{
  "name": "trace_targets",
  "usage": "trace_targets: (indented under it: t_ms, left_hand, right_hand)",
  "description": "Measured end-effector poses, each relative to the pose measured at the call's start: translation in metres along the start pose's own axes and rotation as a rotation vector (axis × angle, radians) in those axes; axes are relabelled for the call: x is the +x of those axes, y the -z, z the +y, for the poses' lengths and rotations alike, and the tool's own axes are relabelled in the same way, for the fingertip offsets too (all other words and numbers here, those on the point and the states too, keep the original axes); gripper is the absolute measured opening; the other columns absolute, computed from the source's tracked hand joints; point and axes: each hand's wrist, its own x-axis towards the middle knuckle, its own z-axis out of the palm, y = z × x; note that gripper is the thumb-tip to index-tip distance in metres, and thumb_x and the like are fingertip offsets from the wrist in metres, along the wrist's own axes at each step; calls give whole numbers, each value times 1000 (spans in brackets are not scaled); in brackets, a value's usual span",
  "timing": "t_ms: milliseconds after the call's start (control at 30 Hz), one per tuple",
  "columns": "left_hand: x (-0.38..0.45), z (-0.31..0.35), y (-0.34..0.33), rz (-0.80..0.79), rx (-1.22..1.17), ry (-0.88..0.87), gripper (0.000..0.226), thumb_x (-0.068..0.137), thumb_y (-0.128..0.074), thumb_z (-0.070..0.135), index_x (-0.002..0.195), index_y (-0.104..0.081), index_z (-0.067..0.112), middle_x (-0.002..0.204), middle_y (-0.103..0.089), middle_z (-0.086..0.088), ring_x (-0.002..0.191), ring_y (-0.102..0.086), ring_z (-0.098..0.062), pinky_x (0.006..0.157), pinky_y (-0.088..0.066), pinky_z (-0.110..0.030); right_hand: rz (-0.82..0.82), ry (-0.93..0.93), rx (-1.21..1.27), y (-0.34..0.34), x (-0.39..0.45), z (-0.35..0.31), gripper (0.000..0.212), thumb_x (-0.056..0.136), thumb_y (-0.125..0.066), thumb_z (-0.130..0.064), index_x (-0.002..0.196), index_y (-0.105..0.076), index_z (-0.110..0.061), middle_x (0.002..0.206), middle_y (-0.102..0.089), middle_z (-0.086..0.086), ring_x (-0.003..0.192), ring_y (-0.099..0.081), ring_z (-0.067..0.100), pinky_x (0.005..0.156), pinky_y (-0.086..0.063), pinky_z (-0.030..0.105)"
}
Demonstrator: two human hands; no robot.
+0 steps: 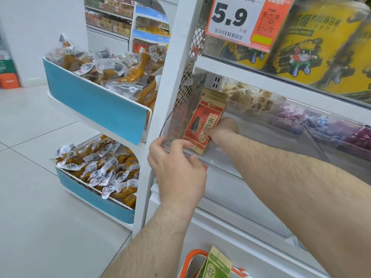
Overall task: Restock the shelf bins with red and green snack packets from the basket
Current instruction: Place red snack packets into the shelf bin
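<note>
Bin [200,163], the clear plastic one at the frame's centre, holds a short row of red packets [202,125] standing upright against its left end, just beside the mesh divider [192,85]. The right hand [221,131] reaches over the bin's front wall with its fingers curled round the front packet's right edge, probably to square the row and keep it from tipping. The left hand [176,163] pinches the bin's front lip at the left corner, likely steadying it while the packets go in. To the right in the same trough lie loose wrapped sweets [321,123], and yellow tubs [313,47] fill the shelf above behind a price tag [236,19]. At the bottom edge the basket [194,261], orange-rimmed, carries a green packet [217,264] not yet shelved, so restocking looks partly done. On the left, two blue-fronted racks [96,103] are heaped with vacuum-packed snacks. The floor [40,177] is pale tile, and more shelving stands at upper left.
</note>
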Motion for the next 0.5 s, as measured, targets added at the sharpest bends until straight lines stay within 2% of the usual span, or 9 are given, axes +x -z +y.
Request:
trace_targets:
  t_ms: [67, 133, 167, 267, 333, 400, 500]
  left_hand:
    - [0, 0, 0, -2, -3, 3, 22, 92, -62, 16, 102, -51, 32, 145, -19, 2, 134, -13, -11, 100, -14, -18]
    - [0, 1, 0, -5, -4, 9, 21, 92, -62, 17, 102, -51, 33, 145, -18, 4, 134, -13, -10, 100, -15, -19]
    - [0, 1, 0, -7, -3, 12, 21, 92, -62, 17, 102, -51, 33, 145, -18, 4, 134, -12, -10, 100, -16, -19]
    - [0, 1, -1, -5, 2, 17, 21, 93, -61, 17, 102, -51, 33, 145, -17, 6, 133, -11, -8, 99, -16, -21]
    - [-1, 1, -1, -8, -1, 18, 21, 92, -62, 17, 102, -51, 34, 145, -17, 7, 133, -11, -7, 99, -16, -21]
    - [-1, 0, -1, -10, -5, 16, 21, 92, -62, 18, 102, -52, 33, 145, -17, 7, 133, -11, -8, 99, -17, -21]
    - [0, 0, -1, -15, -1, 15, 20, 93, -62, 18, 103, -53, 33, 145, -16, 7, 134, -11, -9, 98, -17, -21]
  right_hand:
    - [-16, -13, 27, -4, -1, -1, 22, 82, -80, -22, 97, -65, -15, 97, -73, 4, 79, -72, 22, 63, -62, 36]
    - [-38, -47, 72, -6, -4, -5, 44, 76, -85, -19, 109, -56, -11, 99, -69, 4, 84, -70, 24, 49, -58, 31]
    - [-38, -53, 87, -6, -5, -7, 53, 74, -87, -16, 111, -48, -10, 98, -65, 3, 87, -69, 24, 47, -57, 31]
    - [-59, -79, 133, -6, -10, -12, 69, 70, -89, -10, 111, -34, -12, 90, -57, 3, 88, -65, 24, 56, -60, 38]
    - [-126, -86, 108, -9, -10, -9, 66, 67, -90, -10, 114, -44, -9, 94, -65, 5, 85, -69, 23, 62, -62, 39]
    - [-206, -62, 20, -13, -6, -4, 47, 72, -88, -12, 111, -61, -10, 98, -72, 6, 84, -71, 22, 64, -63, 36]
    - [-142, 21, -53, -16, 1, -2, 33, 78, -83, -16, 106, -67, -14, 101, -73, 5, 88, -71, 22, 73, -62, 38]
